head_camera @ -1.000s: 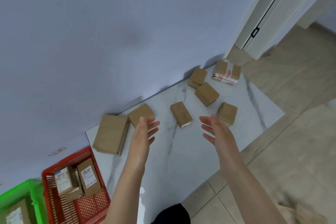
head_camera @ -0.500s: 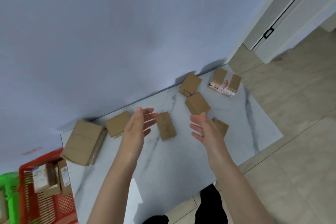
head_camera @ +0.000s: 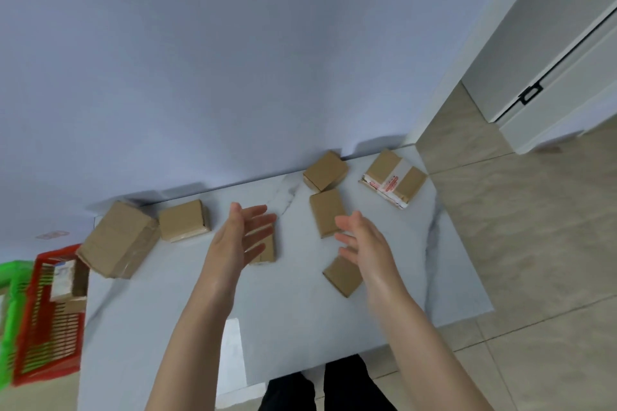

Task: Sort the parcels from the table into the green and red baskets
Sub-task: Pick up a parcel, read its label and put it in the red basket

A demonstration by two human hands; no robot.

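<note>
Both empty, fingers spread: left hand [head_camera: 242, 237], right hand [head_camera: 365, 242]. Small brown cardboard parcel [head_camera: 268, 252] sits on the white marbled surface [head_camera: 300, 317], partly hidden behind the left fingers, long axis pointing away from the person. Left hand nearer, I'd lead with it.

Seven brown parcels [head_camera: 183, 225] lie scattered on table [head_camera: 300, 317], red basket [head_camera: 46, 344] beside green basket [head_camera: 11, 272]

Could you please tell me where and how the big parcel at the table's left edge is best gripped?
Grip the big parcel by its two long side faces, left hand on the left one, right hand on the right, coming from above. It is the bulkiest box, likely too wide for one hand, and its left corner seems to overhang the table.
</note>
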